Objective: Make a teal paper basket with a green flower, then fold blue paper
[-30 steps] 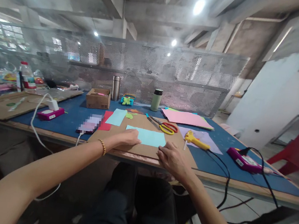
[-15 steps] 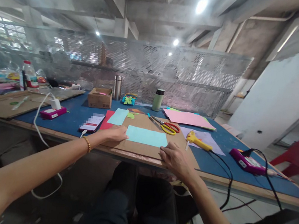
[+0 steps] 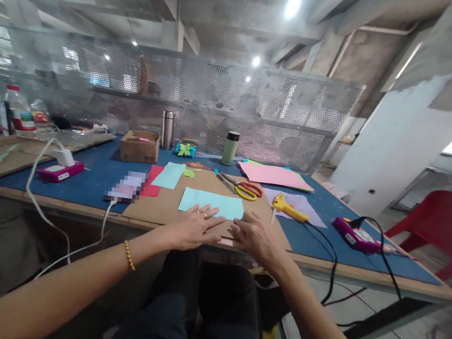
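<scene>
A light blue sheet of paper [image 3: 215,204] lies lengthwise on a brown cardboard sheet [image 3: 148,213] at the table's near edge. My left hand [image 3: 196,226] rests flat along the paper's lower edge, fingers spread, a ring on one of them. At the lower right corner, my right hand [image 3: 254,235] has its fingers curled and closed on the paper; the fingertips are partly hidden. Behind the sheet are a smaller light blue piece [image 3: 169,175], a red sheet [image 3: 152,182] and scissors [image 3: 244,188] with red and yellow handles. Right of them lies a yellow glue gun [image 3: 291,209].
A phone [image 3: 126,186] with a white cable lies left of the cardboard. Purple power strips [image 3: 61,171] sit at either side. Behind stand a cardboard box [image 3: 139,146], a steel flask [image 3: 167,130] and a green bottle [image 3: 230,149]. Pink paper [image 3: 275,176] lies at the back right.
My left hand has gone from the paper's left edge to its lower edge, with its fingers now spread. My right hand stays at the right corner. The view has turned slightly right.
</scene>
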`<state>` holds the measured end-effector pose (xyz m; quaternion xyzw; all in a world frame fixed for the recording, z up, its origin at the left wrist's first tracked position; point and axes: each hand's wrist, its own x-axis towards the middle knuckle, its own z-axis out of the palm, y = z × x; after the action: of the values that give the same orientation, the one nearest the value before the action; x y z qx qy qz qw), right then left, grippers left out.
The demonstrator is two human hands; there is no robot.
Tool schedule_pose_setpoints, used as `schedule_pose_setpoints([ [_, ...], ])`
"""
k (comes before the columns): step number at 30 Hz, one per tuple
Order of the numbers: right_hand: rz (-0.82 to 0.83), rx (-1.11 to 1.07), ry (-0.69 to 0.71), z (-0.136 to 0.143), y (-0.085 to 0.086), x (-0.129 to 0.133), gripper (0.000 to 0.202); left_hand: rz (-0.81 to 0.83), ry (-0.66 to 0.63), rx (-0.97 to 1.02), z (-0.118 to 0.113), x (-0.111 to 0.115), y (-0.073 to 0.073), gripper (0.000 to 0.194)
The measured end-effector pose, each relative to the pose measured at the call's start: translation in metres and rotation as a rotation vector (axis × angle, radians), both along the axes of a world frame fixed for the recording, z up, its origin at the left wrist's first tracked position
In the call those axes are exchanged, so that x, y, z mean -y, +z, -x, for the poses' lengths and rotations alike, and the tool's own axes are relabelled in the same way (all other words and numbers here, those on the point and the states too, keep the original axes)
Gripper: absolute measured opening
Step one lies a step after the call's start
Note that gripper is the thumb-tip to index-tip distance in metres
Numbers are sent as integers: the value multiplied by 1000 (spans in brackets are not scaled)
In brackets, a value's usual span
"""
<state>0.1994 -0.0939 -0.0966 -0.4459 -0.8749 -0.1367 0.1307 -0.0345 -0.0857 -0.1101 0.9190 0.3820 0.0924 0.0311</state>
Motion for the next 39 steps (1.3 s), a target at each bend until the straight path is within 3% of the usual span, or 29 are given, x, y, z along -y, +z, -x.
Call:
schedule_pose_setpoints([
  [6,-38,51,-104,-12,-4,10,35,15,17,16,4,-1,-2,72],
  [12,-136,76,-240,-28,7,18,40,-22,33,1,3,1,-5,82],
  [15,-152,-14,-103,-9,5,5,37,-54,26,16,3,-1,-9,84],
  [18,-84,-53,102,13,-13,-9,39,-84,22,26,4,-3,-13,86],
  [21,-68,-42,60,19,-36,-14,57,-102,12,28,3,-5,-13,90],
  [24,-71,-27,-10,14,-48,-12,64,-105,9,16,2,-4,-12,91],
  [28,-58,-5,-15,10,-47,-10,63,-112,83,4,13,5,-12,97],
  [33,-63,-32,-4,12,-43,-13,63,-202,199,-33,42,23,-17,104],
  [36,-43,-101,54,5,-38,-17,54,-268,246,-57,53,30,-17,95],
  [39,-5,-211,111,-12,-26,-20,38,-306,267,-32,53,30,-10,74],
])
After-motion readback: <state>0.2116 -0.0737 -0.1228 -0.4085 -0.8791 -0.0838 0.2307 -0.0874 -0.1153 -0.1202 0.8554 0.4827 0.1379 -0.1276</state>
